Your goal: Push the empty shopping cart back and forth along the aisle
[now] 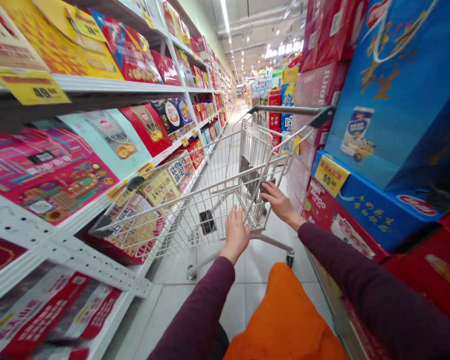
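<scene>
A metal wire shopping cart (187,200) stands turned sideways across the aisle, its handle bar (290,109) toward the right-hand stacks. Against the cart's near wire side rests my left hand (237,231), palm down, fingers stretched out. My right hand (279,201) reaches to the frame near the handle end, its fingers extended; a dark bit beside the fingertips is too small to identify. Through the wires shows a small black rectangular item (207,221). A dark panel (249,175) sits at the cart's handle end.
White shelves (116,85) with boxed snacks and yellow price tags line the left, close to the cart's front. Stacked gift boxes and a large blue bag (390,100) crowd the right side. The tiled floor (243,270) runs down the aisle between them.
</scene>
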Motion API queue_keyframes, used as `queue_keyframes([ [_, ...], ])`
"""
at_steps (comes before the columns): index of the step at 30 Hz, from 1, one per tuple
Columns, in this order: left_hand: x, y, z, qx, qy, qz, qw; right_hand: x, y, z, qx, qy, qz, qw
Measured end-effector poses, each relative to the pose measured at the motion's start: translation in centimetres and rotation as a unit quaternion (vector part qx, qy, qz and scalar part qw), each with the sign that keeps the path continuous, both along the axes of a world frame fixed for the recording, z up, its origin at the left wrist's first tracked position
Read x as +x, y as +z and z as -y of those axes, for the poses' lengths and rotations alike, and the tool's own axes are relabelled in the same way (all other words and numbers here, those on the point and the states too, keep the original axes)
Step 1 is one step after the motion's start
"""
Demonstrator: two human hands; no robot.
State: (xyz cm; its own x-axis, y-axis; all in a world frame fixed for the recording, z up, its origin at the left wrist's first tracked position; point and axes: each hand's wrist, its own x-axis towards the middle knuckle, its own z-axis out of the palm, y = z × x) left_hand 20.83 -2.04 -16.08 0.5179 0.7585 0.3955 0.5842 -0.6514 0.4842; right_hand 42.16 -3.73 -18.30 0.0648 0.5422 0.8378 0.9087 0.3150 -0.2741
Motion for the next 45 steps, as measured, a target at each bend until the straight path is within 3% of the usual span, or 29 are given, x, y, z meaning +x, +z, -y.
queue_keyframes([
  [4,-0.6,-0.2,-0.4,0.01,0.028,-0.015,0.999,1.3,4.3,-1.4,0.101,-0.031,-0.028,0.994],
  [6,-0.6,-0.2,-0.5,0.016,0.032,-0.017,0.999,0.9,5.0,-2.1,0.11,-0.037,-0.022,0.993],
  [8,-0.5,-0.2,-0.3,0.018,0.028,-0.027,0.999,-0.3,3.8,-2.6,0.091,-0.028,-0.002,0.995],
  [13,-0.5,-0.1,0.5,0.015,0.013,-0.055,0.998,-3.7,-2.7,-2.1,0.006,0.01,0.087,0.996],
  [15,-0.7,0.0,0.5,0.016,0.008,-0.06,0.998,-4.1,-3.7,-1.7,-0.015,0.018,0.116,0.993],
  [17,-1.0,0.1,0.3,0.022,0.01,-0.053,0.998,-3.5,-2.7,-1.2,-0.008,0.013,0.117,0.993],
  [22,-1.1,0.0,-0.4,0.028,0.026,-0.029,0.999,0.9,3.8,-0.9,0.104,-0.068,0.052,0.991],
  [25,-0.8,-0.2,-0.2,0.02,0.031,-0.03,0.999,2.6,5.1,-1.3,0.117,-0.097,0.029,0.988],
  [27,-0.6,-0.3,0.2,0.018,0.031,-0.033,0.999,2.5,4.0,-1.5,0.095,-0.089,0.037,0.991],
  [32,-0.6,-0.3,0.8,0.016,0.028,-0.047,0.998,0.5,-1.5,-0.9,0.026,-0.078,0.055,0.995],
  [34,-0.8,-0.3,0.8,0.013,0.032,-0.057,0.998,0.3,-2.3,-0.2,0.008,-0.054,0.075,0.996],
  [37,-1.1,-0.3,0.7,0.01,0.04,-0.069,0.997,1.8,-0.3,0.4,0.041,-0.055,0.066,0.995],
  [42,-0.9,0.0,0.4,0.01,0.052,-0.082,0.995,5.5,7.0,-0.7,0.14,-0.12,-0.009,0.983],
  [44,-0.6,0.3,0.2,0.02,0.055,-0.078,0.995,5.8,7.6,-1.3,0.134,-0.125,-0.011,0.983],
  [45,-0.4,0.5,0.2,0.028,0.056,-0.075,0.995,5.6,7.1,-1.5,0.125,-0.125,-0.009,0.984],
])
